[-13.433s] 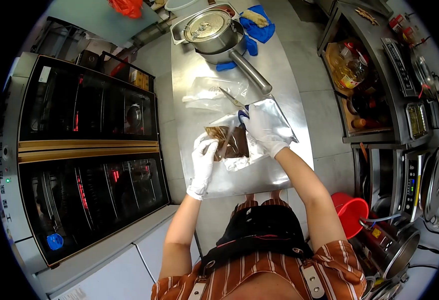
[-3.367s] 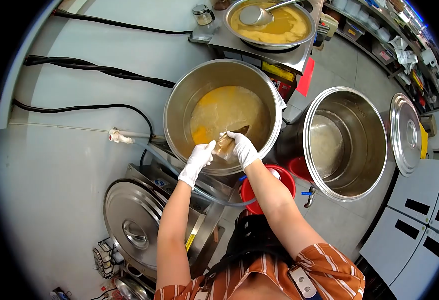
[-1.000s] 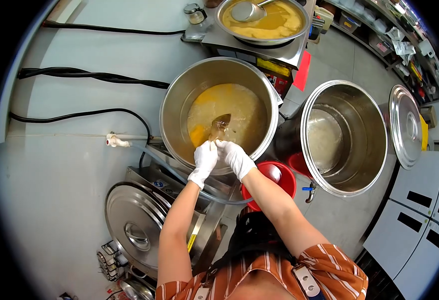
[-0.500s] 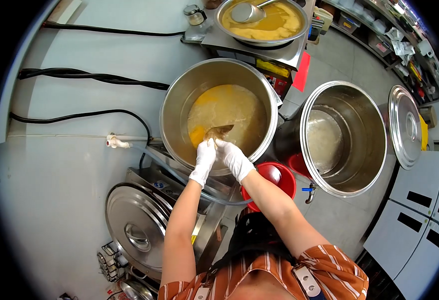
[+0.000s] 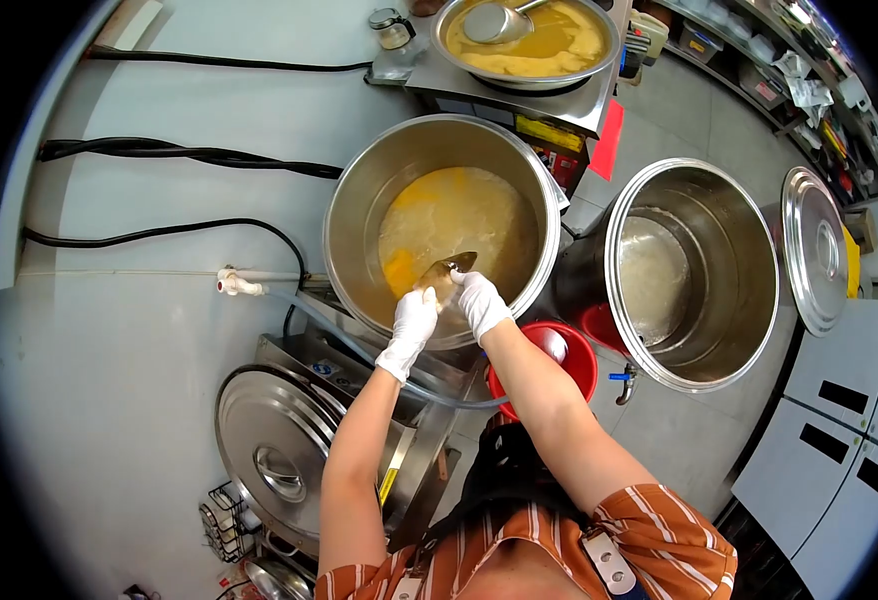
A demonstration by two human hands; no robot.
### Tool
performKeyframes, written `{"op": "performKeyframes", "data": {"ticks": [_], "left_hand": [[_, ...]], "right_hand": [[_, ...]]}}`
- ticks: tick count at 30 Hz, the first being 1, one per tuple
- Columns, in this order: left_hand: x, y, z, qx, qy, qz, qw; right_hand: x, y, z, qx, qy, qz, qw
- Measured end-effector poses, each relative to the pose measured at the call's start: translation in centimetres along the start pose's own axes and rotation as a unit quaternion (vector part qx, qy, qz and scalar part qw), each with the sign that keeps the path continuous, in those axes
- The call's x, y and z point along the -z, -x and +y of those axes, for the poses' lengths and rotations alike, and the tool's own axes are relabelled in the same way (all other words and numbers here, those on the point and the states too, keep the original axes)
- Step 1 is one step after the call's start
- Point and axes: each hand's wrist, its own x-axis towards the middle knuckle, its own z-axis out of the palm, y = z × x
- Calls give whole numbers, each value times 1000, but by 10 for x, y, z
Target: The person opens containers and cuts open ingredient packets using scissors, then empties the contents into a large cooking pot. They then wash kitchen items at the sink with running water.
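Both my hands wear white gloves and hold a brownish, shiny, bag-like thing (image 5: 443,279) over the large steel pot (image 5: 347,240). Its exact kind I cannot make out. My left hand (image 5: 414,318) is closed on its near left side, and my right hand (image 5: 481,303) grips its right side near the dark pointed tip. Below, cloudy liquid (image 5: 469,210) with yellow-orange patches fills the bottom of the pot.
To the right stands a tall steel pot (image 5: 749,270) with a blue-handled tap (image 5: 623,379). A red bucket (image 5: 584,365) sits near my right forearm. A wide pan (image 5: 599,65) of yellow liquid holds a ladle (image 5: 494,23). Steel lids (image 5: 244,430) lean at lower left; a hose (image 5: 439,400) crosses below my hands.
My right hand has moved right and up, apart from the left. The bag-like thing has turned, its dark tip now pointing up and right, with more of it showing.
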Motion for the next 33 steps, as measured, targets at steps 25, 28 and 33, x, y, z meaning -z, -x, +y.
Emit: {"op": "performKeyframes", "data": {"ticks": [25,28,33], "left_hand": [[-3,-6,-24,52,129,-117,983],[12,-1,9,160,219,-136,953],[6,-7,6,109,269,-92,953]], "right_hand": [[48,-79,23,-46,18,-88,995],[27,-42,7,-11,-16,-65,998],[28,-48,10,-36,-15,-113,993]]}}
